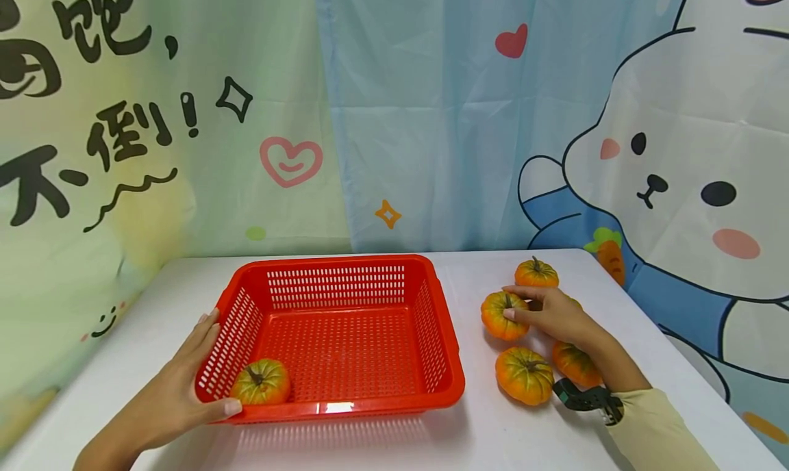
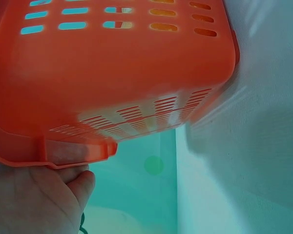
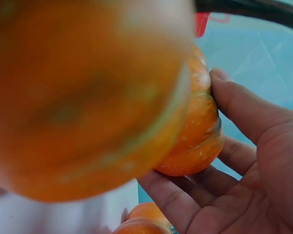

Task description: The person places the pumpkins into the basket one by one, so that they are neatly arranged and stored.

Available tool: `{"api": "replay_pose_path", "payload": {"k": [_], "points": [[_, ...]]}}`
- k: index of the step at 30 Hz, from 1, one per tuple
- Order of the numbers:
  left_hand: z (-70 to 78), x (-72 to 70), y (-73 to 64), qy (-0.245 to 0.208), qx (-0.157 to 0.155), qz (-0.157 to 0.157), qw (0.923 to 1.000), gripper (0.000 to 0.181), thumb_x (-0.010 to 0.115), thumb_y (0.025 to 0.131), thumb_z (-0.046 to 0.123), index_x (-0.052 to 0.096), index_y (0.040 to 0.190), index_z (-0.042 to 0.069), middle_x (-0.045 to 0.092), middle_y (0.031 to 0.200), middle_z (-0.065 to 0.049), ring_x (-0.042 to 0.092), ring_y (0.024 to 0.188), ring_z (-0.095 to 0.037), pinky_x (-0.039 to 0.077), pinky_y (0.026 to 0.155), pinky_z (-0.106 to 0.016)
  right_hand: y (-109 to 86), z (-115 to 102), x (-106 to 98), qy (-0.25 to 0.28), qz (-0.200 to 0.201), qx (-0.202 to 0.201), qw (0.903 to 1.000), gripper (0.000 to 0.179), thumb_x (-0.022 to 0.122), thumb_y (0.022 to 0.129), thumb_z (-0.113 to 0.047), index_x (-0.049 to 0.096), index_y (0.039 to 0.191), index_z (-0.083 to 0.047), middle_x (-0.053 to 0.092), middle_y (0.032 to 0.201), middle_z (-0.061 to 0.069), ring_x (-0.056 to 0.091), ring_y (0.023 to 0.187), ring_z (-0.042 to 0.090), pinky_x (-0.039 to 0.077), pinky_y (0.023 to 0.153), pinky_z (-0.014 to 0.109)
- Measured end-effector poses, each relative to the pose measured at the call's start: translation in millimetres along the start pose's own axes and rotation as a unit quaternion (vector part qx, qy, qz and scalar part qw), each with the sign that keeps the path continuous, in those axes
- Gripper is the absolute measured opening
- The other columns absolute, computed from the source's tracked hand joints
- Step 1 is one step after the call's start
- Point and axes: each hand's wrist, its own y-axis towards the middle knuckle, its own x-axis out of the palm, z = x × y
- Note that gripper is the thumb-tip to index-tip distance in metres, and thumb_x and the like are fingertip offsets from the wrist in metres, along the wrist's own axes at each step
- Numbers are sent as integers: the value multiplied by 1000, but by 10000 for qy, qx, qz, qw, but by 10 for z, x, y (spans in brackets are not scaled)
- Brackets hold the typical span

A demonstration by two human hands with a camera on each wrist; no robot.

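Observation:
My left hand (image 1: 163, 396) holds the left end of a red plastic basket (image 1: 342, 409), thumb over the front rim and fingers along the side. In the left wrist view the hand (image 2: 44, 197) sits at the rim of the basket (image 2: 122, 58). One small orange pumpkin (image 1: 261, 382) lies in the basket's near left corner. To the right of the basket, my right hand (image 1: 557, 313) pinches another small pumpkin (image 1: 504, 315) between thumb and fingers. The right wrist view shows fingers around that pumpkin (image 3: 198, 139), partly hidden by a blurred pumpkin (image 3: 83, 102) close to the camera.
Around the right hand lie more pumpkins: one behind (image 1: 536, 272), one in front (image 1: 524, 375) and one under the forearm (image 1: 576, 363), with another mostly hidden behind the hand. All stand on a white table (image 1: 468, 437). A printed curtain (image 1: 401, 115) hangs behind it.

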Motion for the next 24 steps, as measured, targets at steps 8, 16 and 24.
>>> {"api": "replay_pose_path", "payload": {"k": [8, 16, 24], "points": [[-9, 27, 19, -57, 77, 19, 10000, 115, 83, 70, 35, 14, 154, -1, 8, 161, -16, -1, 147, -25, 4, 98, -8, -38, -53, -21, 30, 31, 45, 10000, 67, 66, 89, -48, 53, 140, -5, 53, 134, 24, 56, 106, 32, 47, 92, 50], [-7, 6, 37, -42, -38, -38, 10000, 113, 82, 71, 36, 15, 154, 0, 9, 161, -15, 1, 147, -27, 12, 108, -24, -86, -210, -38, 339, 81, 88, 9994, 69, 68, 87, -49, 53, 141, -8, 56, 127, 20, 56, 98, 32, 53, 69, 32], [-17, 3, -6, -43, -140, -42, 9999, 112, 82, 71, 35, 16, 153, -2, 8, 161, -14, 3, 147, -30, 10, 105, -23, -101, -343, -26, 696, 91, -34, 9975, 66, 68, 88, -47, 54, 140, -8, 57, 130, 18, 55, 105, 32, 53, 84, 38]]}}
